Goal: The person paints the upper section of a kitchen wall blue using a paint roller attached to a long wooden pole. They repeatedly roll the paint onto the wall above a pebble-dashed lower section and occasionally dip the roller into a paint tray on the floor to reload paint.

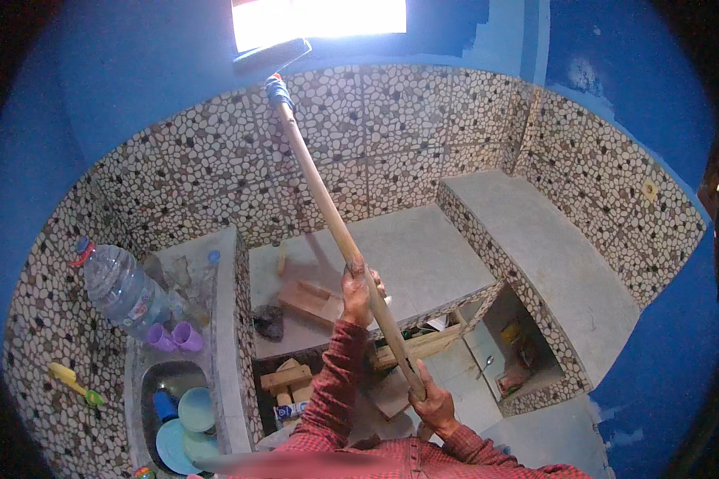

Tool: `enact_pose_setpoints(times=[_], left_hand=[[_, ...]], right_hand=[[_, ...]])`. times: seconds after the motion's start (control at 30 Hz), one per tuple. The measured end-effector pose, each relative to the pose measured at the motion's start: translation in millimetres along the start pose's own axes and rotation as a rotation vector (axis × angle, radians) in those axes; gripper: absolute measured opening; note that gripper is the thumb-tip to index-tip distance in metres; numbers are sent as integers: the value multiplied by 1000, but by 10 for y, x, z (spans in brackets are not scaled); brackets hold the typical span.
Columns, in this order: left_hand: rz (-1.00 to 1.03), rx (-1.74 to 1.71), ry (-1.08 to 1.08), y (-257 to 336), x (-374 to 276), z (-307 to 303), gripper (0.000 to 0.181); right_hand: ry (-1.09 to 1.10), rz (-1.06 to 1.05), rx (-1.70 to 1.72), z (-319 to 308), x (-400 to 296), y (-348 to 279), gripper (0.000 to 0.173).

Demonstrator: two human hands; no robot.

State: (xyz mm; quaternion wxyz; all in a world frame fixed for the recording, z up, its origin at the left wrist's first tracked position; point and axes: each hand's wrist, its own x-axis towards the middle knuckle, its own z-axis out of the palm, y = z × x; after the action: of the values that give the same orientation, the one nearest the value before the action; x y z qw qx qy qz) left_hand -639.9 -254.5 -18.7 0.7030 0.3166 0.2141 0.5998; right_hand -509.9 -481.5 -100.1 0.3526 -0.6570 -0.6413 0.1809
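A long wooden pole [319, 185] slants up across the view, with a paint roller [271, 57] at its far end. Blue cloth or tape [278, 93] wraps the joint between them. My left hand [357, 291] grips the pole near its middle, above a grey counter. Lower down, my right hand [434, 401] is closed around the pole's near end. The roller is just below the bright window [320, 23], at the blue painted wall [174, 57]; whether it touches the wall I cannot tell.
Pebble-patterned tiles [407, 108] cover the lower wall. On the grey counter [419, 239] lie a wooden block [311, 302] and a dark lump [268, 323]. At left, a large plastic bottle [123, 287] and purple cups [174, 337] stand by a sink [150, 374] holding dishes [196, 409].
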Motion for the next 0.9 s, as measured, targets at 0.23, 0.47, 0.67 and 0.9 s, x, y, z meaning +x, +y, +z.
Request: enact_pose_setpoints(times=[0.23,0.47,0.67,0.9], left_hand=[[-59,45,72,-5,-15,17,41],[-2,11,-4,121,165,-28,36],[37,22,-2,83,98,-4,36],[38,20,-30,336,283,24,36]], right_hand=[[17,-20,2,-20,-68,-5,72],[-9,-5,9,71,103,-42,70],[37,-66,72,8,97,-99,70],[-27,-2,92,87,235,-142,73]])
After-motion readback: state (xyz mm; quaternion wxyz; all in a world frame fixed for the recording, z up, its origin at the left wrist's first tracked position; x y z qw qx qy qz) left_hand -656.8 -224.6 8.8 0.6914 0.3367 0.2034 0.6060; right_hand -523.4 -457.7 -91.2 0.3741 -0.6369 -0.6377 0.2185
